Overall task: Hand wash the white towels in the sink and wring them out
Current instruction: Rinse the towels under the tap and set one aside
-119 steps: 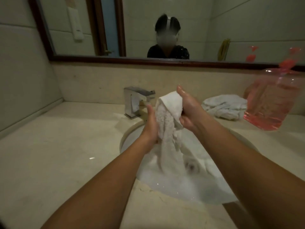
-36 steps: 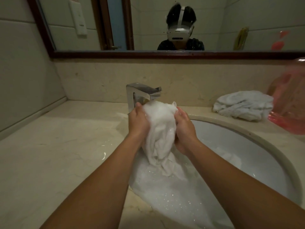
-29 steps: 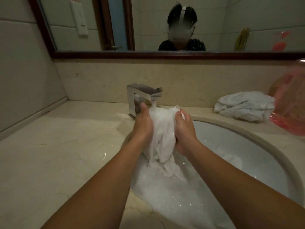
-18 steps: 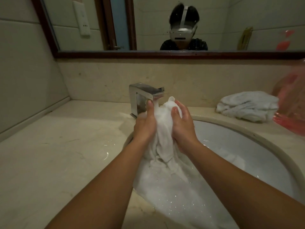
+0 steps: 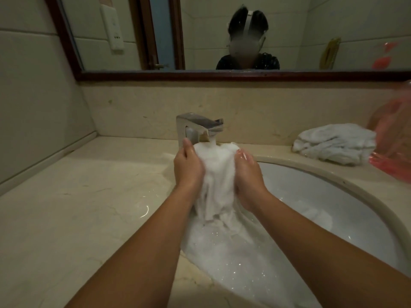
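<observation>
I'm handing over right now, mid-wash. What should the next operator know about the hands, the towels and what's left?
Left hand and right hand both grip the wet towel, bunched under the tap, where water appears to run onto it.
Its lower end trails into the sudsy sink.
A second towel lies crumpled on the counter to the right, beside a pink container; I cannot tell whether it is washed.
Done: soaping, judging by the suds. Left: finish rinsing, wring the wet towel out, then check the second towel.
</observation>
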The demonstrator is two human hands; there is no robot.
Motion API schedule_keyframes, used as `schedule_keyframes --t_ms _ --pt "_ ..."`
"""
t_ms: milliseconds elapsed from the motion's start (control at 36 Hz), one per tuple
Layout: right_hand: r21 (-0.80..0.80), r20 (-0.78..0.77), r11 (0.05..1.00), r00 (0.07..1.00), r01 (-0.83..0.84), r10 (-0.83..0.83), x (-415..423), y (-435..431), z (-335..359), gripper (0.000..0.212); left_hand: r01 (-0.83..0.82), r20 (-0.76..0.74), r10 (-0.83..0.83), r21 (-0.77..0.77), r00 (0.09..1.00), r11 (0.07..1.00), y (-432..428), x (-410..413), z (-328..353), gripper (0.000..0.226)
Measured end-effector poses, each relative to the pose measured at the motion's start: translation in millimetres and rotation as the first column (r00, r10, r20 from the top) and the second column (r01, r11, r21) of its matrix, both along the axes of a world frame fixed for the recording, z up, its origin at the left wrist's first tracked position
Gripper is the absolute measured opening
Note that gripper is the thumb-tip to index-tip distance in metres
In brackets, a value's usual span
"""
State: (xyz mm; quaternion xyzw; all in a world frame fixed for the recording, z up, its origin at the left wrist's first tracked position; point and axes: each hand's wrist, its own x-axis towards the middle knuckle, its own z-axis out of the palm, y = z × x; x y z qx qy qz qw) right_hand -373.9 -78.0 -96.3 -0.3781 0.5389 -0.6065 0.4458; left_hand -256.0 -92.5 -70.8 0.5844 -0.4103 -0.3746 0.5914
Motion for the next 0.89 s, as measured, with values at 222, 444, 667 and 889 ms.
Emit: schedule_keyframes --t_ms 222,444,667,889 --pt "-0.035 0.065 0.986 0.985 -0.161 0.163 -3.1 2.9 12.7 0.044 0.256 -0.108 -0.245 0.101 0.963 0.961 -7.3 -5.3 -7.6 0.088" --pt "0.018 -0.158 0.997 0.984 -0.081 0.083 -9.3 5.7 8.0 0.049 0.208 -0.287 -0.167 0.119 0.943 0.971 -30.4 4.1 -29.1 0.127" --pt "0.067 -0.489 0.996 0.872 0.055 -0.015 3.4 13.1 7.8 0.050 0.240 -0.334 -0.220 0.017 0.916 0.971 0.6 -4.8 -1.5 0.091" --pt "0.000 -0.342 0.997 0.937 -0.076 0.071 4.5 21.2 10.6 0.069 0.426 -0.348 -0.446 -0.137 0.825 0.894 2.4 -6.1 -5.3 0.086"
